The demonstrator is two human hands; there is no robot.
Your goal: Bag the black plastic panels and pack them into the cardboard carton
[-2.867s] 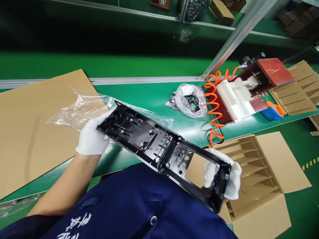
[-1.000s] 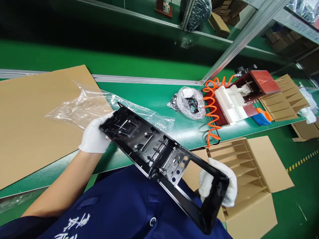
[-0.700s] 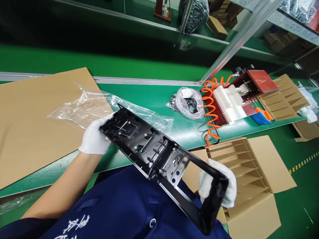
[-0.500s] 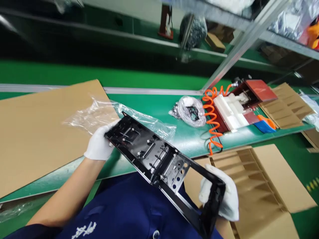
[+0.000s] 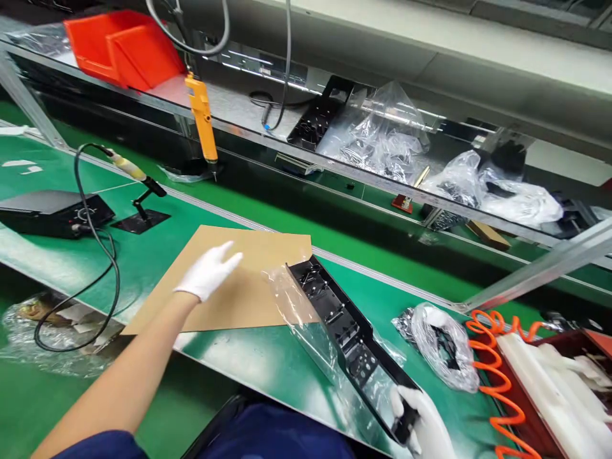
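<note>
A long black frame part [image 5: 335, 312] lies slanted over a clear plastic bag [image 5: 306, 331] at the bench front. My right hand [image 5: 421, 414], in a white glove, is closed round the near end of the part. My left hand [image 5: 208, 274], also gloved, is off the part, with fingers apart above a brown cardboard sheet [image 5: 258, 293]. The far end of the part reaches the right edge of the sheet.
A yellow electric screwdriver [image 5: 203, 121] hangs at the shelf. Left stand a soldering iron [image 5: 129, 167] and a black unit [image 5: 57, 213]. Right are a bagged bundle [image 5: 440, 347], an orange coiled hose [image 5: 497, 382] and a white and red device [image 5: 545, 395]. Red bins [image 5: 122, 48] sit above.
The view has swung left. My left hand has let go of the black part and moved over the cardboard. My right hand has lowered the part over the plastic bag.
</note>
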